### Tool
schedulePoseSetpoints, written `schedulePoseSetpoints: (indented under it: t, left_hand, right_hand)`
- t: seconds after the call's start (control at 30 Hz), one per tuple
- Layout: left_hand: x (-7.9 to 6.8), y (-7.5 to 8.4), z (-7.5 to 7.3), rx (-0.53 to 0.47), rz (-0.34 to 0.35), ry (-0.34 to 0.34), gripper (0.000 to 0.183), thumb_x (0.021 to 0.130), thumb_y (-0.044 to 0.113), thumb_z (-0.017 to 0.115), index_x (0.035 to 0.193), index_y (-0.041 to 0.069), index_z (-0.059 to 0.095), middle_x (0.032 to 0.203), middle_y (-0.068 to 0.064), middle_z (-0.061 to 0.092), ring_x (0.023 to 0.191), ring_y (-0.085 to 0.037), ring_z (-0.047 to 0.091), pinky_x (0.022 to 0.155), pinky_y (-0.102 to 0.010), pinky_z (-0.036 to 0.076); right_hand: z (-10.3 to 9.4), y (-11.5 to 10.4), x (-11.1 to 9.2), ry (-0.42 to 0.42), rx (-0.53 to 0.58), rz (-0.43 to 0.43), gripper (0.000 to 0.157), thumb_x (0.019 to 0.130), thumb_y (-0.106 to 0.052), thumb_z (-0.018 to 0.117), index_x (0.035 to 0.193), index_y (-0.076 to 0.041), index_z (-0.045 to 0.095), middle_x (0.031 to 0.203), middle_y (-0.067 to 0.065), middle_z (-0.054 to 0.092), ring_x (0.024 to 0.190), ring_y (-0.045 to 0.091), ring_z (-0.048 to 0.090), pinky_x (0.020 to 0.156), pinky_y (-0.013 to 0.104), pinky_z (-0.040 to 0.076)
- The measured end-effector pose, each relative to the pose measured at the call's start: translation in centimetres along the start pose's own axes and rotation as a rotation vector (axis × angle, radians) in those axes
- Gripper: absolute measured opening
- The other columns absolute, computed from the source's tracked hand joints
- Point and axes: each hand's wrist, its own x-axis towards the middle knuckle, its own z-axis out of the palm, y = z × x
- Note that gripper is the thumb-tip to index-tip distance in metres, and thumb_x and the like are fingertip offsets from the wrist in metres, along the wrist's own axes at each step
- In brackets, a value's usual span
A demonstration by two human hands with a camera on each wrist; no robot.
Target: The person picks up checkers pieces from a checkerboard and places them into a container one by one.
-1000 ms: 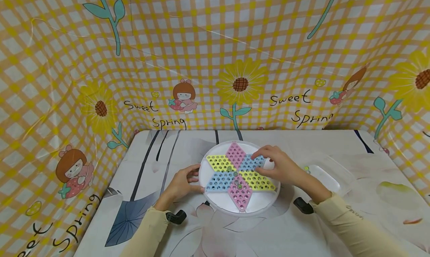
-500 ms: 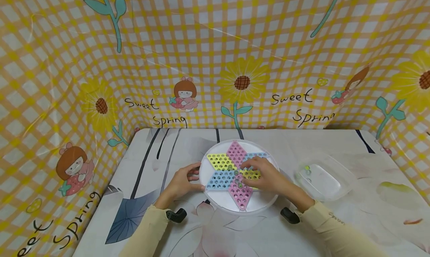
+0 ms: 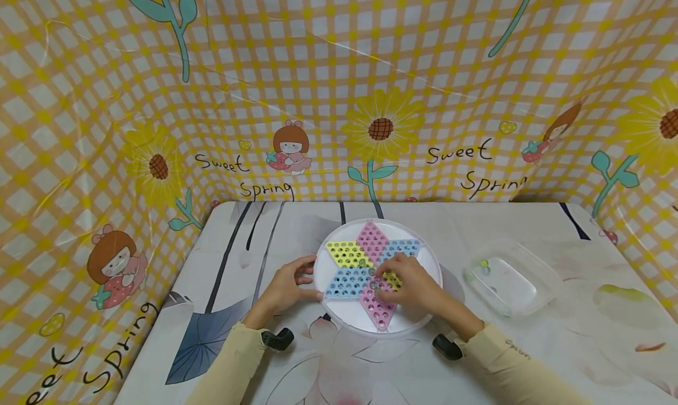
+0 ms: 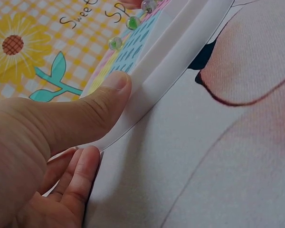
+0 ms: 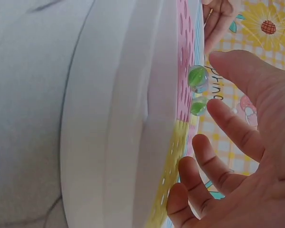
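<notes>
A round white Chinese checkers board (image 3: 349, 314) with a pink, yellow and blue star lies on the table. Along its left rim, my left hand (image 3: 286, 287) grips the edge, thumb (image 4: 116, 80) on top and fingers against the outer side. My right hand (image 3: 415, 284) hovers over the star near its middle. In the right wrist view its thumb and index finger stand apart beside a green-swirled glass marble (image 5: 198, 76), with a second marble (image 5: 198, 106) close to the index fingertip. Several marbles sit around the star's centre, partly hidden by the right hand in the head view.
A clear plastic container (image 3: 514, 281) stands to the right of the board, with a few marbles (image 3: 484, 264) at its left end. Checkered sunflower cloth (image 3: 318, 87) hangs behind and at both sides of the table.
My right hand has moved left and nearer me, from the blue section at the far right to the star's middle. The left hand has stayed on the rim.
</notes>
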Motion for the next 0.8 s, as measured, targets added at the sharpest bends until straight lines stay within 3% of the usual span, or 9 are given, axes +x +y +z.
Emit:
schedulePoseSetpoints:
  t: [0.2, 0.43, 0.8]
  left_hand:
    - [0.14, -0.22, 0.07, 0.002, 0.005, 0.006, 0.087, 0.072, 0.002, 0.092, 0.149, 0.009, 0.052, 0.125, -0.013, 0.061, 0.111, -0.028, 0.065, 0.094, -0.039, 0.055]
    - [0.14, -0.30, 0.16, 0.006, -0.006, 0.011, 0.088, 0.072, 0.004, 0.093, 0.150, 0.010, 0.052, 0.125, -0.012, 0.062, 0.111, -0.027, 0.065, 0.094, -0.037, 0.055]
    - [0.11, -0.29, 0.16, 0.019, -0.004, 0.009, 0.087, 0.073, 0.005, 0.093, 0.150, 0.011, 0.052, 0.126, -0.012, 0.061, 0.111, -0.026, 0.065, 0.093, -0.036, 0.056]
  right_hand:
    - [0.36, -0.33, -0.09, 0.000, -0.064, 0.041, 0.022, 0.080, -0.029, 0.088, 0.094, -0.021, 0.074, 0.109, 0.007, 0.061, 0.106, 0.030, 0.052, 0.089, 0.051, 0.043]
    - [0.64, -0.32, -0.18, 0.021, -0.092, 0.045, 0.017, 0.079, -0.027, 0.089, 0.080, -0.024, 0.072, 0.106, 0.005, 0.061, 0.103, 0.030, 0.051, 0.085, 0.048, 0.041]
    - [0.57, -0.32, -0.22, 0.026, -0.079, 0.046, 0.018, 0.079, -0.027, 0.089, 0.078, -0.024, 0.071, 0.105, 0.003, 0.060, 0.100, 0.027, 0.050, 0.085, 0.047, 0.039]
